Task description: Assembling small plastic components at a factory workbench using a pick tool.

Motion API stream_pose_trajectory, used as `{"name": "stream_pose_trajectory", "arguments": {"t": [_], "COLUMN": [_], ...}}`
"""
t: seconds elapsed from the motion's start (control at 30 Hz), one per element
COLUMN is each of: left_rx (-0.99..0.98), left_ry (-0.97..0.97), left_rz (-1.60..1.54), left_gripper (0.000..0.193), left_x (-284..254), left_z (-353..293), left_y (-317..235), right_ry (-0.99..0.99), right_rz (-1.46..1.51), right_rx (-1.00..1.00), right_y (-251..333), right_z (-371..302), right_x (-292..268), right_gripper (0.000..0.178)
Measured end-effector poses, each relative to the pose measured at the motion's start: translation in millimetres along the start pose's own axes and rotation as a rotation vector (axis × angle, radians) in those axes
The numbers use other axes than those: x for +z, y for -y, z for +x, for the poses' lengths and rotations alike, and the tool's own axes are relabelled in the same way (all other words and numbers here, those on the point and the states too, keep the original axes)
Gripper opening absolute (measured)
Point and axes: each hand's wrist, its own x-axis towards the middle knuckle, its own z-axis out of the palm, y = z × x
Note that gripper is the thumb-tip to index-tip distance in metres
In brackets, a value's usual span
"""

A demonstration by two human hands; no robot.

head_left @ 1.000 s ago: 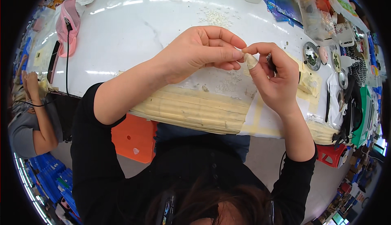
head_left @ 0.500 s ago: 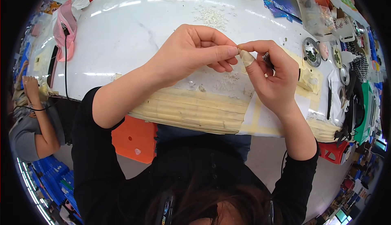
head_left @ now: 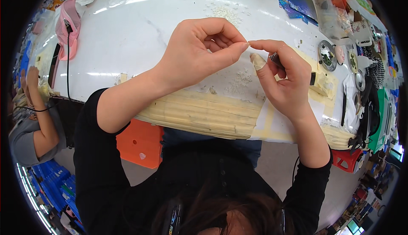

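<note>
My left hand (head_left: 199, 52) is raised over the white table (head_left: 140, 43), thumb and forefinger pinched together. Their tips meet the forefinger tip of my right hand (head_left: 284, 82). Anything between the fingertips is too small to see. My right hand's curled fingers grip a slim dark tool (head_left: 275, 59). That hand's thumb (head_left: 257, 61) is wrapped in beige tape and points up. Small white grains (head_left: 241, 80) lie on the table just under both hands.
Beige tape padding (head_left: 204, 116) covers the table's near edge. More white grains (head_left: 225, 11) lie farther back. A pink item (head_left: 68, 26) with a black cable sits left, round metal dishes (head_left: 327, 55) right. An orange stool (head_left: 140, 143) stands below; another person (head_left: 34, 120) sits at left.
My left fingertips have come off the taped right thumb and now pinch at the right forefinger's tip. Both hands have risen slightly and spread a little apart.
</note>
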Motion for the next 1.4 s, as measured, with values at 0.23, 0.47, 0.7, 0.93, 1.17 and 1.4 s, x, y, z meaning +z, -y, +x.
{"name": "stream_pose_trajectory", "arguments": {"t": [0.23, 0.47, 0.7, 0.93, 1.17, 1.4], "left_rx": [-0.017, 0.044, 0.200, 0.177, 0.135, 0.215], "left_ry": [-0.024, -0.031, -0.001, -0.040, -0.024, 0.012], "left_rz": [0.016, 0.031, 0.140, 0.187, 0.297, 0.548], "left_gripper": [0.011, 0.012, 0.010, 0.009, 0.009, 0.009], "left_x": [0.5, 1.8, 0.7, -0.7, -1.7, -3.1], "left_z": [0.2, 0.4, -0.5, 3.7, 9.0, 24.9], "left_y": [-1.0, -0.1, 0.9, 1.8, 5.0, 8.4], "right_ry": [-0.006, -0.011, 0.053, -0.057, -0.225, -0.331], "right_rz": [-0.037, -0.023, -0.158, -0.065, -0.050, 0.300], "right_rx": [-0.116, -0.115, -0.060, 0.121, 0.157, 0.173], "right_y": [-0.7, -1.0, 1.7, -3.4, -23.2, -27.8], "right_z": [0.7, 1.1, 2.4, 6.7, 15.8, 19.1], "right_x": [-2.1, -2.3, -5.2, -12.5, -32.0, -40.0], "right_gripper": [0.042, 0.041, 0.021, 0.012, 0.013, 0.016]}}
